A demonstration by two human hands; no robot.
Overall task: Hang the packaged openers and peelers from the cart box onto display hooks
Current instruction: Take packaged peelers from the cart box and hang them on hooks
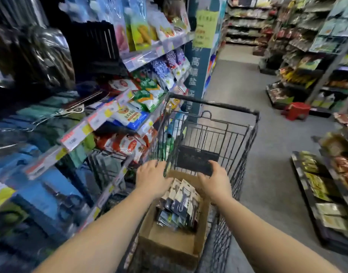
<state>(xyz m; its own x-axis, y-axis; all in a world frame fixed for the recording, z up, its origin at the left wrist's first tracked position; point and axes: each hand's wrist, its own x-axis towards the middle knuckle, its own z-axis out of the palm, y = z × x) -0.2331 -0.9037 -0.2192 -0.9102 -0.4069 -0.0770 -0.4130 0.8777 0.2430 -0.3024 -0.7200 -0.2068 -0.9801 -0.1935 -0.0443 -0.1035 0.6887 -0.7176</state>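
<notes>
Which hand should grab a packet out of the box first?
Probably the left hand: its fingers lie right beside the top of the packets in the box. The right hand rests higher, on the cart's black flap.

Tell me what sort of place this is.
Most likely a supermarket aisle: shelves of packaged goods with price tags, a wire shopping cart, and a cardboard box of carded stock inside it.

Shelves [102,117] left, open aisle [267,107] right

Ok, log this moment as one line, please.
stage: reaching | left hand: open, on cart edge | right hand: open over box | packs: in box
</notes>
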